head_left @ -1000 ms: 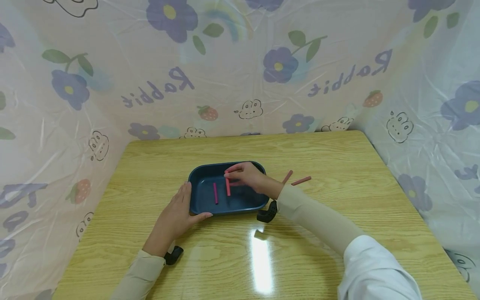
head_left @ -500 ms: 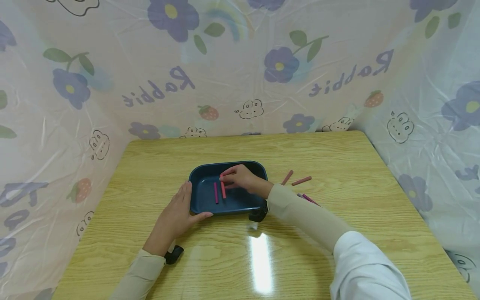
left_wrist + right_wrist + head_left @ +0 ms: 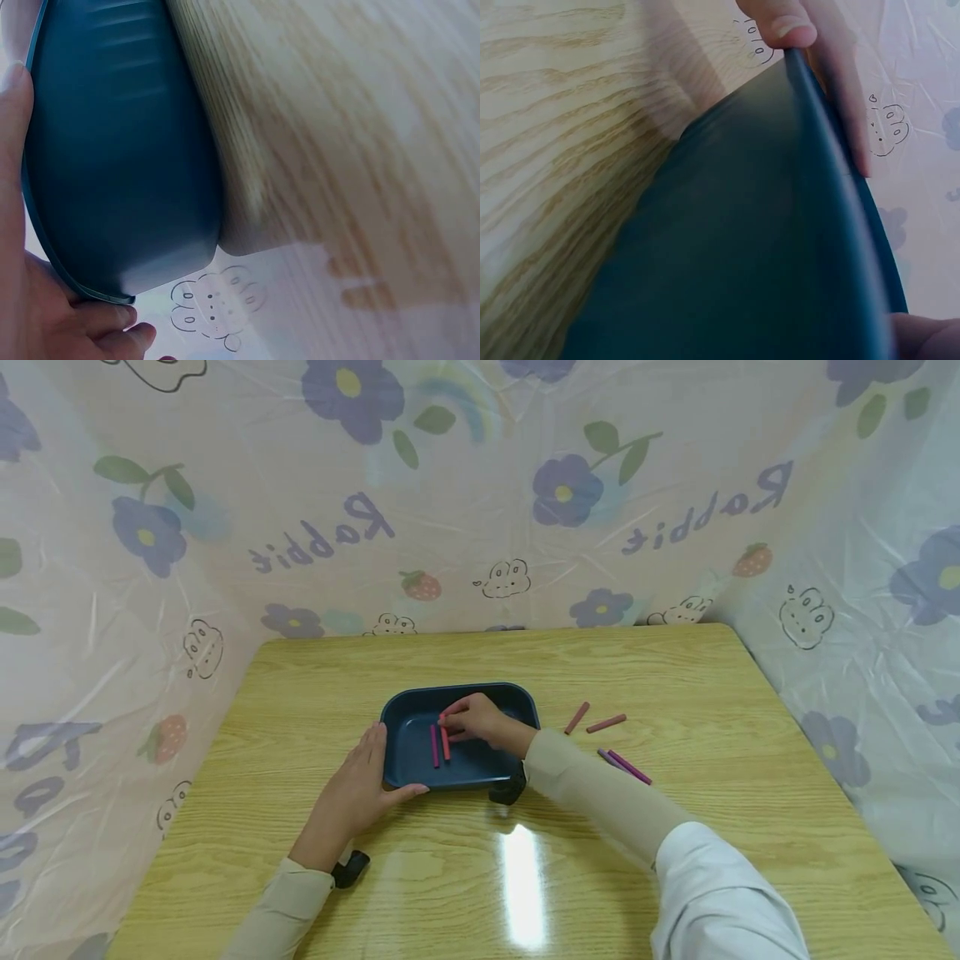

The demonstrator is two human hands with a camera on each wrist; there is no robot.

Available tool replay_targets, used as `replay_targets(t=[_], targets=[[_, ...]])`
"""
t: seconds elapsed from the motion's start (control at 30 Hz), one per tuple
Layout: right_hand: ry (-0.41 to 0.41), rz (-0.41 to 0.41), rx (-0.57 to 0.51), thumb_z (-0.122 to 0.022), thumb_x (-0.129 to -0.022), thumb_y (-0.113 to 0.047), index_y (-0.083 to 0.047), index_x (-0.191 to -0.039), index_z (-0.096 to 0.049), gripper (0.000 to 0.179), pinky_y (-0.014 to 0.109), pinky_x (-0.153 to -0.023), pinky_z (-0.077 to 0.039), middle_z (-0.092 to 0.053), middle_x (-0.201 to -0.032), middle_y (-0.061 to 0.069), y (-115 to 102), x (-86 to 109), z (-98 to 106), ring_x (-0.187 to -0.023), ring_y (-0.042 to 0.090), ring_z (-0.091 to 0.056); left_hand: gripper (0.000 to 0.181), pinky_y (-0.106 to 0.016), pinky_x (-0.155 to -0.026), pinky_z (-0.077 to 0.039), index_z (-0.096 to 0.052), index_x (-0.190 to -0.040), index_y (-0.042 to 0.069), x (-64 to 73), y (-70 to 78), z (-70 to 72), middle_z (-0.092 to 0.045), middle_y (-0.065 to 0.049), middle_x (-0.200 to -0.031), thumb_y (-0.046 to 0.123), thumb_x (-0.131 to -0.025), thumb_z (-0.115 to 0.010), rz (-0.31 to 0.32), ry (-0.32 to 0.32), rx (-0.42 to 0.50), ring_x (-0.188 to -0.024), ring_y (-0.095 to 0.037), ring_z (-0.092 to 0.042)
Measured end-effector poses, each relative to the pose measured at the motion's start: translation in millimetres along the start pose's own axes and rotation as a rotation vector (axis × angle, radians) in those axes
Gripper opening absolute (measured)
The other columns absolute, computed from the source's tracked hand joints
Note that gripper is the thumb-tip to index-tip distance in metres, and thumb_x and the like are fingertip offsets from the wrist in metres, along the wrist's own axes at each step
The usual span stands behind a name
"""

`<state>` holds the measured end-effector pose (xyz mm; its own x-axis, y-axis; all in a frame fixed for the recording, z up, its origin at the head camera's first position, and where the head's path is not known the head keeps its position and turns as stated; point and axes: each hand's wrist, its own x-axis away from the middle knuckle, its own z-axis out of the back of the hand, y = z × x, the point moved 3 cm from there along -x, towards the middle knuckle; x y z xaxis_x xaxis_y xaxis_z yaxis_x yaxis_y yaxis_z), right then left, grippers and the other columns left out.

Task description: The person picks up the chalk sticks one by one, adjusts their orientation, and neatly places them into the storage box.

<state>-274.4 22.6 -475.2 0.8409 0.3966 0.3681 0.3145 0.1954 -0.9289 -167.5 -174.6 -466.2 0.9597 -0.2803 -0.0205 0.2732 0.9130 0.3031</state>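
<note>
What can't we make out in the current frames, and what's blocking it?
Head: part of the red stick, covered by the right hand.
Head: whether that stick's lower end touches the floor of the blue tray; too small to tell.
Left wrist: the tray's inside, hidden by its outer wall; the left hand is cut off by the left edge.
Right wrist: the tray's inside, again behind its wall.
</note>
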Motion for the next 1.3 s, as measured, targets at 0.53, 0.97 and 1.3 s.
replay_targets(t=[0.53,0.97,1.3], targets=[[0.027,0.003,0.042,-0.062,-0.087,0.0,0.01,-0.105,-0.062,0.02,0.033,-0.07,-0.055,-0.066,-0.095,0.016,9,-7.8,-4,-0.08,0.02,-0.066,0.118,-0.048,-0.109,-0.021,-0.003,-0.149,0.002,-1.2,0.8,-1.0,-0.008,-0.017,-0.154,0.083,-0.072,-0.04,0.011,-0.018,-0.008,-0.14,-0.029,-0.011],[0.015,0.039,0.074,-0.061,-0.088,0.0,0.01,-0.104,-0.062,0.019,0.032,-0.069,-0.055,-0.066,-0.096,0.017,7,-5.6,-7,-0.082,0.022,-0.066,0.118,-0.05,-0.108,-0.022,-0.002,-0.148,0.001,-0.7,1.6,0.6,-0.008,-0.018,-0.153,0.082,-0.072,-0.041,0.012,-0.015,-0.003,-0.139,-0.031,-0.012],[0.009,0.049,0.053,-0.06,-0.087,0.003,0.014,-0.106,-0.059,0.022,0.036,-0.073,-0.055,-0.064,-0.1,0.024,4,-1.4,-10,-0.089,0.032,-0.065,0.118,-0.05,-0.108,-0.022,-0.002,-0.148,0.001,-0.9,1.4,1.0,-0.008,-0.018,-0.153,0.083,-0.072,-0.04,0.008,-0.016,-0.013,-0.139,-0.031,-0.012]])
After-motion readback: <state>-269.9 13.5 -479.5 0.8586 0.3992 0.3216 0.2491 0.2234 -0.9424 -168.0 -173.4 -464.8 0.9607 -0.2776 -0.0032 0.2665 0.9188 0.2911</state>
